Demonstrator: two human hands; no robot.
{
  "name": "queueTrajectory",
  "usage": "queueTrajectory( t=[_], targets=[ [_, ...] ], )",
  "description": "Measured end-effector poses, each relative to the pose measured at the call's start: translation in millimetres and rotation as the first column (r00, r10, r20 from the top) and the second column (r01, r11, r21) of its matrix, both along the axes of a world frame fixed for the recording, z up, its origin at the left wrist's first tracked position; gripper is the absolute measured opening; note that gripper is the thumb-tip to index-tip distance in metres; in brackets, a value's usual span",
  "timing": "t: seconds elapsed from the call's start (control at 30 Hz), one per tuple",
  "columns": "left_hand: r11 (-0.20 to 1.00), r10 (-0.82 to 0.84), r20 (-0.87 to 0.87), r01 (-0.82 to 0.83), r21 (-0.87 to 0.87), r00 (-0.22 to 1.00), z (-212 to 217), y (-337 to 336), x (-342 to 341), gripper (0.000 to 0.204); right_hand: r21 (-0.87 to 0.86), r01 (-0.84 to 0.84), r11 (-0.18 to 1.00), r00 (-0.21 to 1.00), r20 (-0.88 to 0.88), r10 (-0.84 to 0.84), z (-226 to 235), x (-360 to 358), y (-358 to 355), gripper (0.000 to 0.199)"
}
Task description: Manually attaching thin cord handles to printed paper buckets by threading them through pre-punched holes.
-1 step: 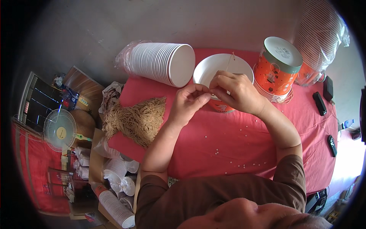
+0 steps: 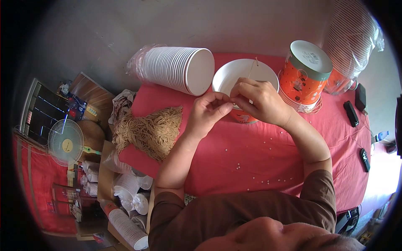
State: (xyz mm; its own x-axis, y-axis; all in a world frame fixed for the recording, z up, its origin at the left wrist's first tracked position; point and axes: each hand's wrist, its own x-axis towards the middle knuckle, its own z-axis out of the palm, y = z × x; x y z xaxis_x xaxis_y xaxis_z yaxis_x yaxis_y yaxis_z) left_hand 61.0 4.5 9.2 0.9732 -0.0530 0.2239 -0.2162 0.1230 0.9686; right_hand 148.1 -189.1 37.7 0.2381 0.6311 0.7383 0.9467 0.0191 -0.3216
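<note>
In the head view, the left hand (image 2: pixel 207 115) and right hand (image 2: pixel 260 96) meet at the fingertips; whether either pinches something is too small to tell. The open white-lined bucket (image 2: pixel 225 74) stands directly behind and beneath the right hand. Tan strings (image 2: pixel 148 131) lie left of the left hand, an upturned orange bucket (image 2: pixel 299 85) right of the right hand, white pellets (image 2: pixel 239 167) nearer the body.

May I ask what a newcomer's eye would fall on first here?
Probably the left hand and right hand, close together over the near rim of a white-lined orange bucket. To its left lie a stack of white buckets and, nearer the person, a heap of tan cords; to its right stands an upturned orange bucket.
</note>
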Motion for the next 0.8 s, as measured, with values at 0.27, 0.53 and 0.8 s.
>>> queueTrajectory(
  t=[0.27, 0.53, 0.8],
  targets=[
    [0.973, 0.096, 0.114, -0.118, 0.200, 0.989, -4.7, 0.0, 1.4, 0.008, -0.065, -0.028, 0.997, 0.996, -0.083, 0.022, 0.3, 0.0, -2.2, 0.010],
    [0.901, 0.157, 0.337, -0.274, 0.337, 0.928, -0.8, -9.2, -2.5, 0.010, -0.108, -0.063, 0.992, 0.987, -0.156, 0.045, -2.7, 1.8, -1.9, 0.007],
    [0.875, 0.175, 0.497, -0.366, 0.317, 0.850, 0.3, -14.4, -2.1, 0.009, -0.136, -0.112, 0.984, 0.931, -0.362, 0.056, 0.9, 0.6, -4.2, 0.009]
  ],
)
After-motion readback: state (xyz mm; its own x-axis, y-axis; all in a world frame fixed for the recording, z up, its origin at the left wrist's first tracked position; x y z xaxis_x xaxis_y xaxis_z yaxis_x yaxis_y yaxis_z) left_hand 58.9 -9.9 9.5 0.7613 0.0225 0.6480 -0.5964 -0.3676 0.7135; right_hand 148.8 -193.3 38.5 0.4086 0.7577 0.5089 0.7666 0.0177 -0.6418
